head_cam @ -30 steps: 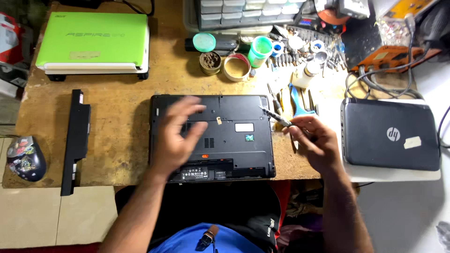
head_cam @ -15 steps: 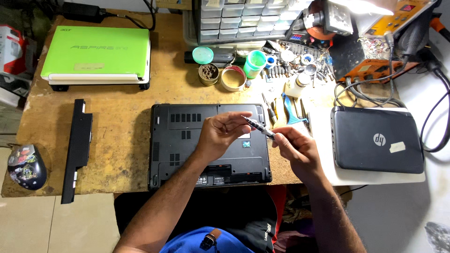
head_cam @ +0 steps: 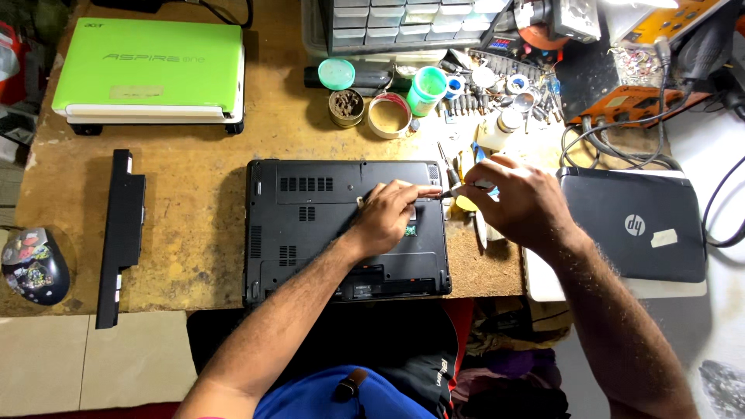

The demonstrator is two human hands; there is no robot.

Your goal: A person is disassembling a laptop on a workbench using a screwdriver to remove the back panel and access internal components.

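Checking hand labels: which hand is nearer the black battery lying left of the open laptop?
Left. The left hand rests on the upturned black laptop, the next thing over from the battery. The right hand is past the laptop's right edge, holding a screwdriver.

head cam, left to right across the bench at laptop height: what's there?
Computer mouse → long black battery pack → upturned black laptop → left hand → right hand → closed black laptop.
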